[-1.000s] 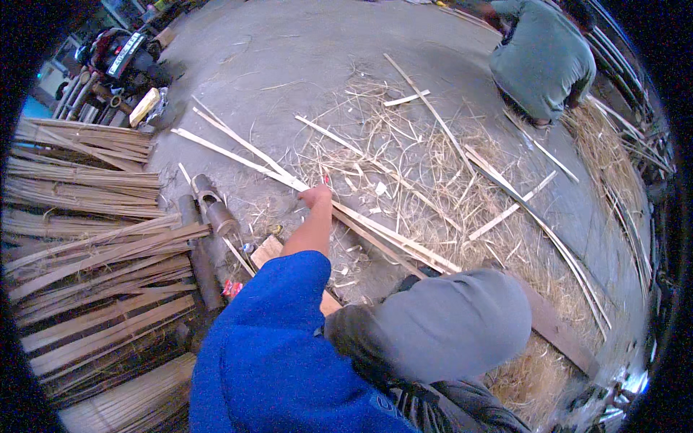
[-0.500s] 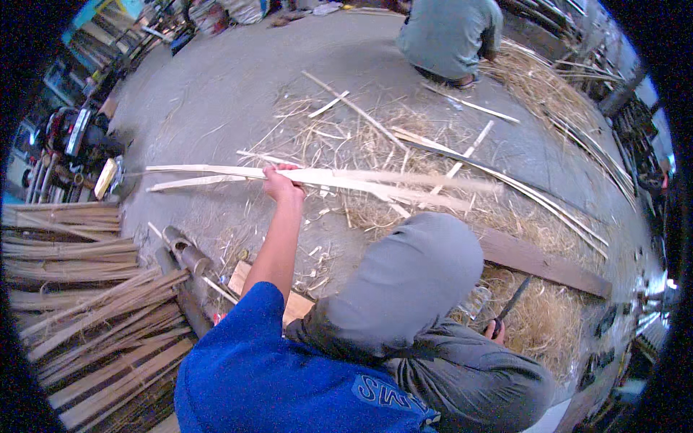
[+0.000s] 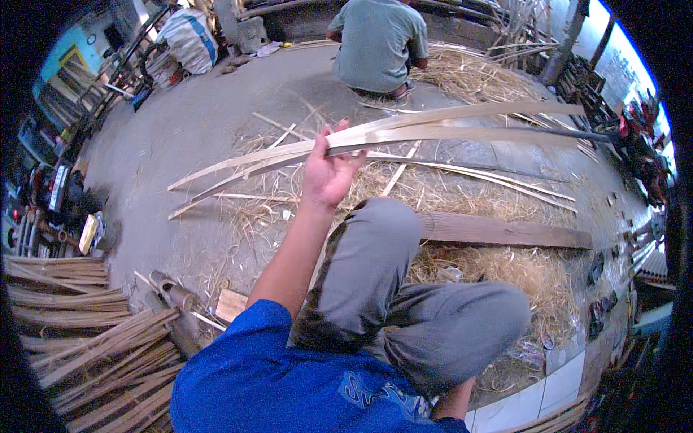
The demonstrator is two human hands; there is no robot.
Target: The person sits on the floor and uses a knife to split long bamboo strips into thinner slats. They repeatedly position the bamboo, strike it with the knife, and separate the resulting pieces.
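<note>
- Pale strips (image 3: 462, 133), at least two, long and thin, are held up over the floor (image 3: 173, 115) in front of the bent knees, spread apart toward both ends.
- Left hand (image 3: 333, 169) has its palm in view and its fingers curled partway round these strips, gripping them left of their middle.
- Right forearm (image 3: 456, 400) shows at the lower edge beneath the grey trousers (image 3: 458, 317); the right hand is hidden, so I cannot tell how open it is or what it holds.
- Bundles (image 3: 72, 321) of thin slats lie in rows at the left, near a brown tube (image 3: 180, 296) with a cut-out and a light wooden block (image 3: 231, 304).
- Brown plank (image 3: 505, 231) lies just beyond the knees, with curly shavings (image 3: 516, 274) around it.
- Co-worker (image 3: 379, 47) in a grey-green shirt sits low, back turned, beside another heap of shavings.
- White sack (image 3: 189, 42) with a blue stripe stands at the far left.
</note>
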